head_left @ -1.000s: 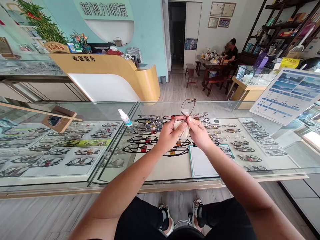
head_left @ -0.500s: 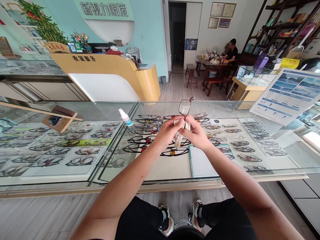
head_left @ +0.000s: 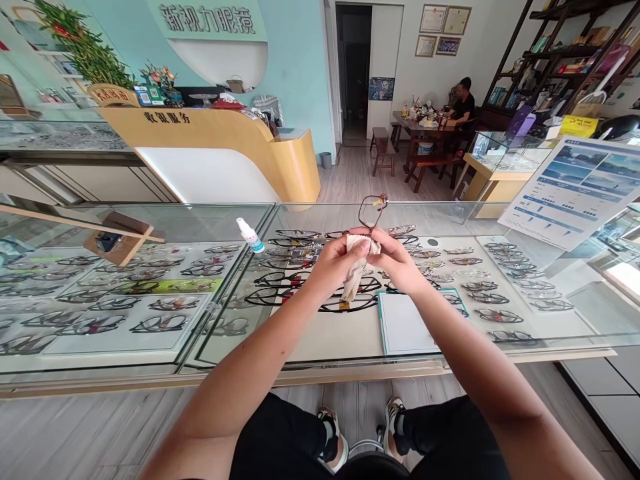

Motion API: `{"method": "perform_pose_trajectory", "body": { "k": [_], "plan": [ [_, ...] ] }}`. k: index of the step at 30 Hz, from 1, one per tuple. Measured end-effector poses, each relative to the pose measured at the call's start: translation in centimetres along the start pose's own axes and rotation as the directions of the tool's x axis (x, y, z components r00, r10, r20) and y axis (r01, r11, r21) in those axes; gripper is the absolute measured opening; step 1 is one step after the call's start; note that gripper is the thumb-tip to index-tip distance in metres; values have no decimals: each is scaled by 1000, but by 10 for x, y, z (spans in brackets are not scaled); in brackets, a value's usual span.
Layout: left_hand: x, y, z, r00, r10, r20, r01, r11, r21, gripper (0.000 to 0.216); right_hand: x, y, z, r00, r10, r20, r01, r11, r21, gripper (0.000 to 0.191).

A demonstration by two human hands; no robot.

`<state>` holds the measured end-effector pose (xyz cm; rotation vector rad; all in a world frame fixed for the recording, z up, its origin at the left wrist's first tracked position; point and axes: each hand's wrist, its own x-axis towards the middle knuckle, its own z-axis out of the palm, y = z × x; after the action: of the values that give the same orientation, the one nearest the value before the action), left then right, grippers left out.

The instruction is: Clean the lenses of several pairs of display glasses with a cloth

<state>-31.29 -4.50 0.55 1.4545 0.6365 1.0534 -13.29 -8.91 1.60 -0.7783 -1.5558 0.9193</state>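
Observation:
Above the glass counter, my left hand (head_left: 336,263) is closed on a pale cleaning cloth (head_left: 354,283), its thumb pressing the cloth near the frame. My right hand (head_left: 399,260) is closed on the lower part of a pair of eyeglasses (head_left: 372,212). One lens rim of these thin, dark reddish-brown glasses stands up above my fingers; cloth and fingers hide the other. A white spray bottle (head_left: 250,236) with a blue label stands on the counter left of my hands.
Several rows of eyeglasses (head_left: 487,287) lie inside the glass display counter (head_left: 320,367). A large printed sign (head_left: 575,190) stands on its right. A wooden stand (head_left: 120,239) sits at the left. Far back, a person (head_left: 463,103) sits at a table.
The cloth has shifted: more of it shows above my left thumb, and its hanging end has moved slightly left and down. The upright lens rim has turned slightly. Both hands keep their hold.

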Motion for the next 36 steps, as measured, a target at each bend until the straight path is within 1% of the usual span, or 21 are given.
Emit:
{"method": "perform_pose_trajectory", "body": {
  "k": [5,8,12,15,17,19,22,26,29,32,34,36],
  "plan": [
    [-3,2,8,995,60,-79,-56,997,52,74,-1,0,0,998,-53,16,54,996,-67,30],
    [-4,2,11,991,94,-97,-87,993,74,75,-1,0,3,999,-42,-4,42,998,-38,28],
    [-3,2,10,992,104,-71,-95,988,125,76,1,1,5,994,-9,-107,12,1000,27,49],
    [-1,1,3,998,65,-14,-63,988,143,73,2,3,4,986,32,-163,-22,998,63,54],
    [-1,1,-2,998,22,61,-29,993,114,70,2,2,3,983,58,-176,-36,992,122,54],
    [-1,2,-6,987,-14,159,2,997,75,67,1,1,2,981,83,-173,-52,983,177,52],
    [-1,9,-7,960,-26,278,15,999,41,65,1,-2,1,977,118,-178,-78,974,214,50],
    [-2,19,-4,944,-4,329,-7,1000,30,63,2,-1,1,974,112,-195,-69,974,216,48],
    [-4,21,0,952,14,306,-24,999,28,60,2,3,1,975,85,-204,-44,979,201,47],
    [-4,19,4,970,25,242,-35,999,39,60,2,5,5,976,59,-211,-23,985,172,50],
    [-4,17,6,982,35,186,-47,997,57,61,1,4,9,975,21,-220,5,993,117,54],
    [-4,15,7,990,73,117,-83,994,77,61,-1,1,14,971,-42,-234,51,998,34,58]
  ]
}}
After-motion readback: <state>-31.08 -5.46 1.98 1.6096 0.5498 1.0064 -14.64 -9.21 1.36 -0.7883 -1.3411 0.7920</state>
